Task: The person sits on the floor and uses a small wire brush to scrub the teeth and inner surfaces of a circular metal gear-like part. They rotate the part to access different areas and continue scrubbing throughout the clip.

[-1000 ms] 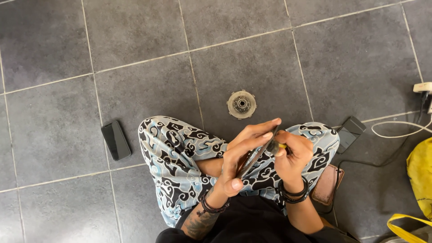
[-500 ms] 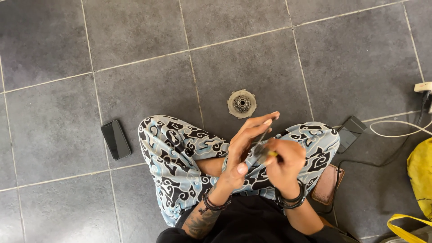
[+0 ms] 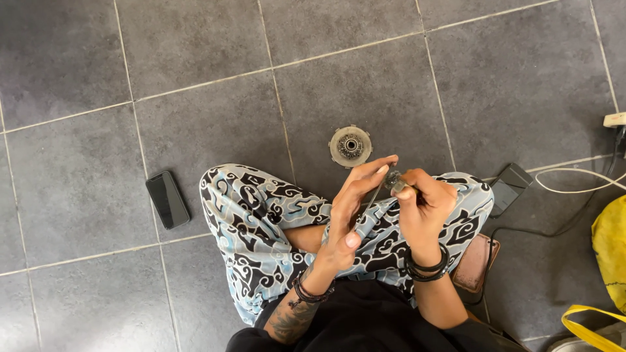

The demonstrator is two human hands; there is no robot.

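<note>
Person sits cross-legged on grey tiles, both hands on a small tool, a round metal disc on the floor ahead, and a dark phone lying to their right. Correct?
Not quite: the dark phone lies to the person's left, as the head view shows. The rest holds: left hand and right hand meet on the small tool, with the round metal disc on the tiles ahead.

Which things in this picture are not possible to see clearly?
- Head view: the small part pinched by the right hand; fingers cover it.
- Thin rod against the left hand: too small to identify.
- Yellow bag: cut off by the right edge.
</note>
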